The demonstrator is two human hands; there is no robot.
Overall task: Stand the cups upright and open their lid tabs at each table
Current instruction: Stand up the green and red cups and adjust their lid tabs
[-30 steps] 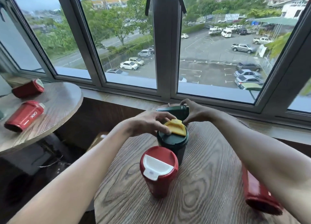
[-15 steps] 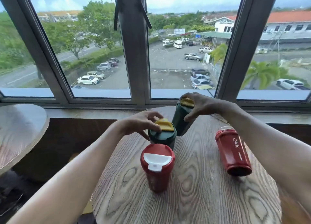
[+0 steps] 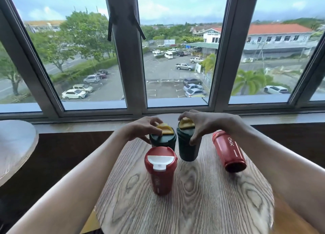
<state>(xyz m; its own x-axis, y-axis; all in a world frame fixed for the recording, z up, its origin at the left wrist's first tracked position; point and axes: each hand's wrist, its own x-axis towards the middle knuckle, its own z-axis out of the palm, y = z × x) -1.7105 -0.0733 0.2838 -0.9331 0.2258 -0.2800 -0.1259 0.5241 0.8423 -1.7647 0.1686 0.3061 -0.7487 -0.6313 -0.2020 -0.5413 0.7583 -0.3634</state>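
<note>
On the round wooden table [image 3: 193, 207] by the window [image 3: 175, 57] we see four cups. Our left hand [image 3: 140, 128] rests its curled fingers on the yellow tab [image 3: 165, 129] of the left green cup [image 3: 162, 142], which stands upright. Our right hand [image 3: 202, 123] grips the right green cup [image 3: 188, 149] near its lid, thumb on the side wall and fingers over its yellow tab; its axis is close to vertical. The nearer red cup [image 3: 161, 170] stands upright in front. The other red cup [image 3: 228, 152] lies on its side, base towards us.
</note>
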